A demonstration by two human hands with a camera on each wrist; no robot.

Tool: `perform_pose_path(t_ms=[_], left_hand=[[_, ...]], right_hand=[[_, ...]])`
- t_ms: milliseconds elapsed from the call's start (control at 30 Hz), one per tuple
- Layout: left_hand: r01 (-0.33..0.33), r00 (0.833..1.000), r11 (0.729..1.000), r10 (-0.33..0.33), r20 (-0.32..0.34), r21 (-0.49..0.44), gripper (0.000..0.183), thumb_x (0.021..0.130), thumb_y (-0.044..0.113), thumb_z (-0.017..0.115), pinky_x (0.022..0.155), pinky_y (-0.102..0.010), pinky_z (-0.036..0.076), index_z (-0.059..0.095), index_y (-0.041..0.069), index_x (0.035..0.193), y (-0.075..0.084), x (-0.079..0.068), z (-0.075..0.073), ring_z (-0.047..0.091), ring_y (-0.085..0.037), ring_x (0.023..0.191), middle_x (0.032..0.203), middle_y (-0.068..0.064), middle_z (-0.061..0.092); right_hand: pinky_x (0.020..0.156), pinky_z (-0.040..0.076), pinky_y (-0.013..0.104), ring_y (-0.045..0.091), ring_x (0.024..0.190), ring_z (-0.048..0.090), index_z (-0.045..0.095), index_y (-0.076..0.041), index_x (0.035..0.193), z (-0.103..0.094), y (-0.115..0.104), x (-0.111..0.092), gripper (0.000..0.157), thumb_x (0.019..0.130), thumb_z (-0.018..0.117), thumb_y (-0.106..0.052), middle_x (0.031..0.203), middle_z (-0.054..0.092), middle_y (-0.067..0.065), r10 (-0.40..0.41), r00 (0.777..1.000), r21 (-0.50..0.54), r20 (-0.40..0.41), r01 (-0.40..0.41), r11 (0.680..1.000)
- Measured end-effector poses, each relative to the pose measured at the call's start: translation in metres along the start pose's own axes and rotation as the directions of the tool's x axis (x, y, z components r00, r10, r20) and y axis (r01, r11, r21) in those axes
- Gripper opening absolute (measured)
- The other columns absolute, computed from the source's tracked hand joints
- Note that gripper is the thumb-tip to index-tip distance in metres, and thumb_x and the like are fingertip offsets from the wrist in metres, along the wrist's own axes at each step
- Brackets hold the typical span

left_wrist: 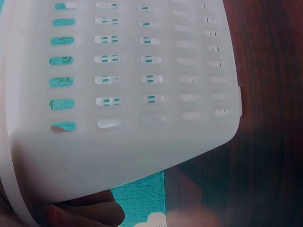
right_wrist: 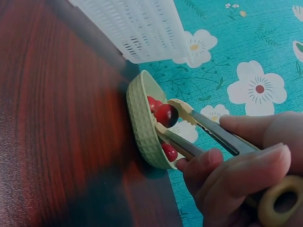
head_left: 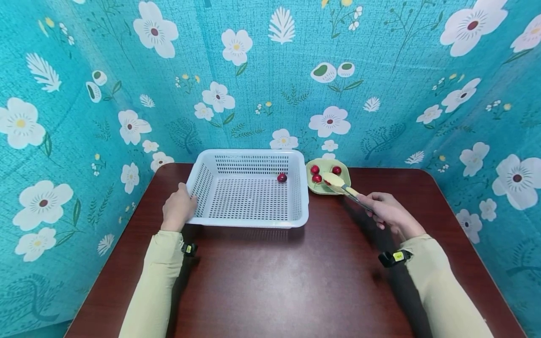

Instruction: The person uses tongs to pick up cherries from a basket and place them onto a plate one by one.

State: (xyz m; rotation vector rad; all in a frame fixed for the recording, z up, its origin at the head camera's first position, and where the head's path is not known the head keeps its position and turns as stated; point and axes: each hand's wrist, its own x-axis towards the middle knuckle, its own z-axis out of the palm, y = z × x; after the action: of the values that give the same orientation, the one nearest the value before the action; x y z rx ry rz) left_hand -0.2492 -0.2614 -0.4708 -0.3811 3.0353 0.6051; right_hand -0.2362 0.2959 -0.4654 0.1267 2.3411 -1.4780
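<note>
My left hand (head_left: 178,206) grips the left wall of a white slotted plastic basket (head_left: 249,222), its fingers (left_wrist: 97,213) curled at the rim in the left wrist view. One dark red cherry (head_left: 282,178) lies inside the basket, toward the back right. In my right hand (head_left: 390,213) is a pair of metal tongs (head_left: 351,192) with cream-coloured tips, angled over a small pale green bowl (head_left: 346,177). The right wrist view shows a cherry (right_wrist: 166,115) between the tong tips, at the bowl's opening. Other red cherries (head_left: 314,169) sit in the bowl.
The bowl stands just right of the basket, both near the back of a dark brown wooden table (head_left: 270,281). Behind the table and along its sides hangs a turquoise flowered cloth (head_left: 262,94). Each wrist wears a small black camera (head_left: 395,257).
</note>
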Motion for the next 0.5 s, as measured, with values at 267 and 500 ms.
perform_pose_path(t_ms=[267, 500], left_hand=[[-0.001, 1.000, 1.000, 0.001, 0.000, 0.002, 0.044, 0.103, 0.021, 0.055, 0.066, -0.050, 0.057, 0.041, -0.009, 0.132, 0.0003, -0.0013, -0.0012, 0.069, -0.038, 0.077, 0.099, -0.029, 0.064], [-0.003, 1.000, 1.000, 0.003, 0.002, -0.004, 0.042, 0.102, 0.020, 0.055, 0.069, -0.052, 0.059, 0.042, -0.009, 0.130, 0.0011, -0.0024, -0.0027, 0.070, -0.039, 0.078, 0.101, -0.030, 0.064]], right_hand=[[0.044, 0.041, 0.027, 0.010, 0.046, 0.040, 0.055, -0.002, 0.102, -0.0022, -0.0051, -0.0001, 0.046, 0.104, 0.058, -0.048, 0.073, 0.052, 0.003, 0.007, 1.000, -0.014, 0.008, -0.006, 1.000], [0.043, 0.040, 0.027, 0.009, 0.046, 0.038, 0.053, -0.002, 0.101, -0.0027, -0.0045, 0.0009, 0.046, 0.105, 0.056, -0.048, 0.073, 0.051, 0.002, 0.003, 1.000, -0.011, 0.008, -0.003, 1.000]])
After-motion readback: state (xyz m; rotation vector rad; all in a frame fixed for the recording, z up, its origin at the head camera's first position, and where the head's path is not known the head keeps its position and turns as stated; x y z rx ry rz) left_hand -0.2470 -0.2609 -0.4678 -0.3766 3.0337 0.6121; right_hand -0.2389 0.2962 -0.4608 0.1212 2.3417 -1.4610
